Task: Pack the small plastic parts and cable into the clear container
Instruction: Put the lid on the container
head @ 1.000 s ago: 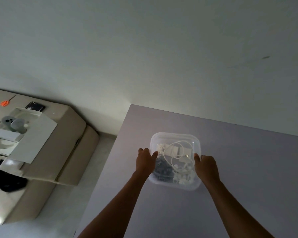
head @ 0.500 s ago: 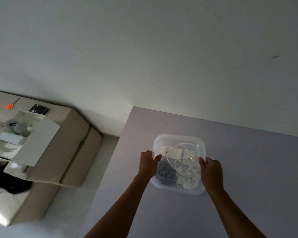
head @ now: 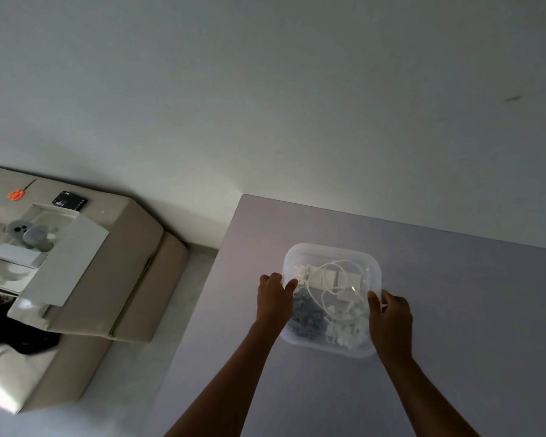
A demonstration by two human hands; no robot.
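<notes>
A clear square container [head: 331, 252] sits on the grey table [head: 454, 294]. Inside it lie a coiled white cable [head: 328, 280], white plastic parts [head: 349, 337] and dark grey parts [head: 306, 316]. My left hand [head: 273, 299] grips the container's left side with the thumb over the rim. My right hand [head: 391, 313] grips its right side the same way. I cannot tell whether a clear lid covers it.
The table's left edge [head: 202, 294] drops to a pale floor. A beige sofa [head: 133, 279] stands at the left with an open white box [head: 60, 257], orange scissors [head: 16, 194], a black card [head: 69, 200] and a dark cloth [head: 13, 329]. A white wall is behind.
My view has shifted slightly, so the container and both hands sit a little lower and further right in the frame. Both hands keep their hold on the container's sides.
</notes>
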